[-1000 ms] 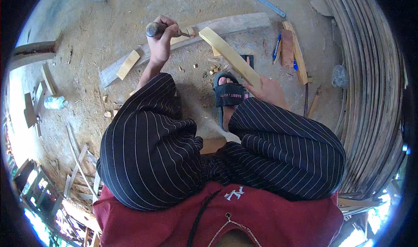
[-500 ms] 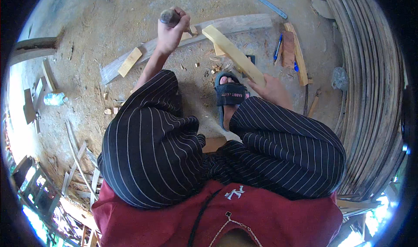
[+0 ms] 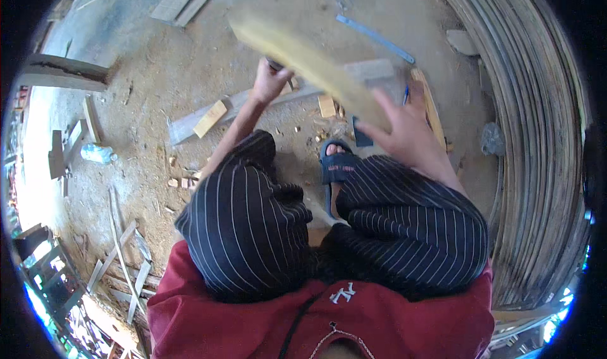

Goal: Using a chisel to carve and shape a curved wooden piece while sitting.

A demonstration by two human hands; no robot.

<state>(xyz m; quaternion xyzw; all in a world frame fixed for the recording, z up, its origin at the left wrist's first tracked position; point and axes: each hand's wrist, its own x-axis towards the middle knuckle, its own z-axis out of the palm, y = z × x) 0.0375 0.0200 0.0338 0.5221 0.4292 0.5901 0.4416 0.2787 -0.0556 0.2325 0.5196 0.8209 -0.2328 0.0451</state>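
My left hand (image 3: 270, 84) is closed round a chisel (image 3: 274, 63), only the dark end of its handle showing above the fist. It stands over a pale wood piece at the long grey plank (image 3: 373, 71) on the ground; the blade is hidden now. My right hand (image 3: 414, 131) grips one end of a thick, pale wooden bar (image 3: 310, 65). The bar is smeared by motion, and its far end is raised above and beyond my left hand. A short wood block (image 3: 210, 118) lies across the plank's left part. Another small block (image 3: 327, 106) sits before the plank.
A blue-grey ruler (image 3: 376, 38) lies beyond the plank. To the right are a wood strip (image 3: 430, 106), a blue pen (image 3: 406, 95) and a tall bank of stacked boards (image 3: 537, 137). A plastic bottle (image 3: 98, 153) and offcuts lie left. My sandalled foot (image 3: 335, 163) is near wood chips.
The wooden bar has swung up and to the left in my right hand, now passing over the plank. My left hand keeps the chisel near the same place. The whole view has shifted slightly.
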